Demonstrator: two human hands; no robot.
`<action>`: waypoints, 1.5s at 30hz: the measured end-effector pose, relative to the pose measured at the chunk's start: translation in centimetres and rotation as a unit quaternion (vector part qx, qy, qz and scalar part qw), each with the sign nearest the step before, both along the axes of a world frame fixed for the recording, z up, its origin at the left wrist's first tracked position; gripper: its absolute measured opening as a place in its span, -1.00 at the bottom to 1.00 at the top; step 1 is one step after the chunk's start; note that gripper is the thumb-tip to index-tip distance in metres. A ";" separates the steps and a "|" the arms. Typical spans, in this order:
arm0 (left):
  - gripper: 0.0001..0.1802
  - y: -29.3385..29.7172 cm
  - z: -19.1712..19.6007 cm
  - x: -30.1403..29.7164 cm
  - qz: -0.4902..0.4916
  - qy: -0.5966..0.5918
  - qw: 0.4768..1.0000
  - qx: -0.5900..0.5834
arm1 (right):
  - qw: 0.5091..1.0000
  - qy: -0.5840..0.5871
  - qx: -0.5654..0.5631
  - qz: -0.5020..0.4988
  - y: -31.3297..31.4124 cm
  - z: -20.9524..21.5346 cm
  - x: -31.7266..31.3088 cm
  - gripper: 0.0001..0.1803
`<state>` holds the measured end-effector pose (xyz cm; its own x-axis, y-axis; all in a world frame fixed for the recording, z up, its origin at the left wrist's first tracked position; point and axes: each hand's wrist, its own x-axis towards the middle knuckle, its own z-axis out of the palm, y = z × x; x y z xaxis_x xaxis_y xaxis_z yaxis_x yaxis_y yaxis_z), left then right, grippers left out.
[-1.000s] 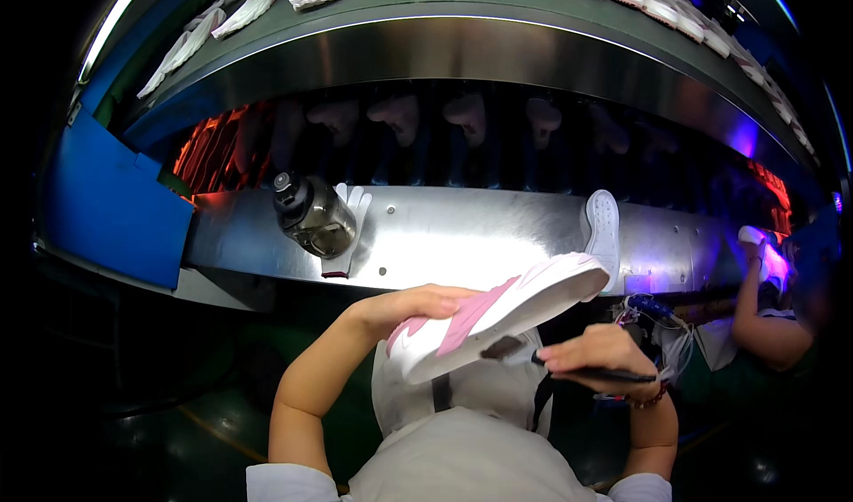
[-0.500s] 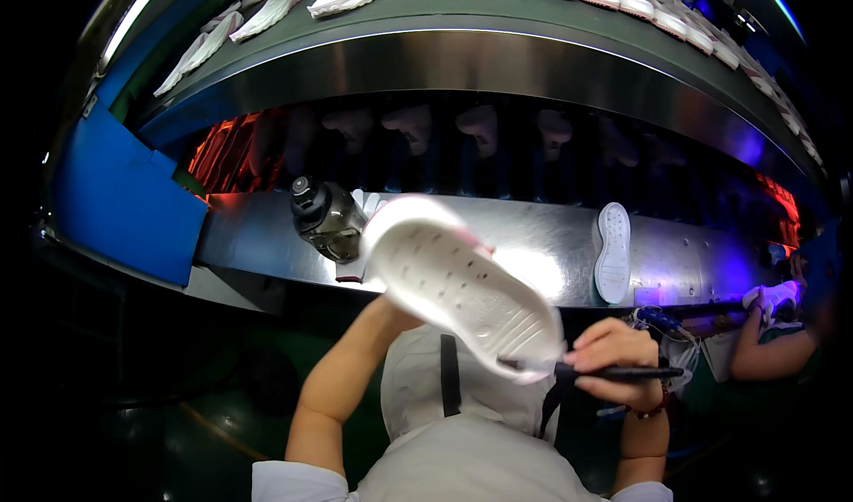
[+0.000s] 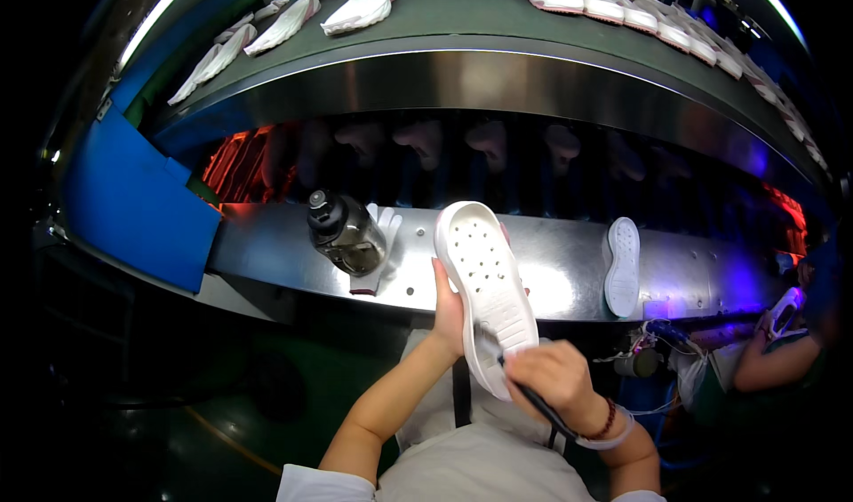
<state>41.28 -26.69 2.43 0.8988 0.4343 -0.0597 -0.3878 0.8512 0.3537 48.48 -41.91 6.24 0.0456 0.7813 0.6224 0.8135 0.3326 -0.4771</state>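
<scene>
My left hand (image 3: 450, 311) grips a white shoe sole (image 3: 489, 280) by its left side, with the hollow inner face turned up. Small holes dot the sole's far part, and ridges cross its near part. My right hand (image 3: 555, 378) is closed round a slim black-handled brush (image 3: 540, 406). The brush's blurred tip is inside the near end of the sole, at its left wall. Another white sole (image 3: 623, 266) lies on the metal ledge to the right.
A dark bottle (image 3: 345, 235) and a white glove (image 3: 384, 240) are on the metal ledge (image 3: 258, 244). Beyond, a green conveyor belt (image 3: 444, 9) carries several white-and-pink soles (image 3: 362, 6). Dim foot-shaped forms hang beneath it. At right, a co-worker's arm (image 3: 773, 360) holds a white shoe part.
The sole has turned more upright and moved away from me over the ledge. My right hand has come left and the brush now slants down toward me, its tip further inside the sole.
</scene>
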 end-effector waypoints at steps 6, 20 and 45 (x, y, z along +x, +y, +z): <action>-0.15 -0.6 0.8 -0.7 -0.003 -0.045 0.999 -0.012 | 0.965 0.218 -0.099 0.104 -1.2 2.9 2.7 -0.81; -0.08 -0.5 2.1 0.4 0.113 -0.003 0.994 -0.001 | 0.973 0.208 -0.074 0.064 -1.7 1.3 2.6 -0.80; -0.05 -3.4 0.3 -2.0 -0.018 0.045 0.991 0.125 | 0.857 0.509 -0.029 0.070 -2.5 0.1 0.6 -0.79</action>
<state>39.25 -30.07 2.77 0.9102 0.4128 -0.0342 -0.3161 0.7456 0.5866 49.07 -44.40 6.30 0.4448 0.8521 0.2757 -0.0808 0.3448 -0.9352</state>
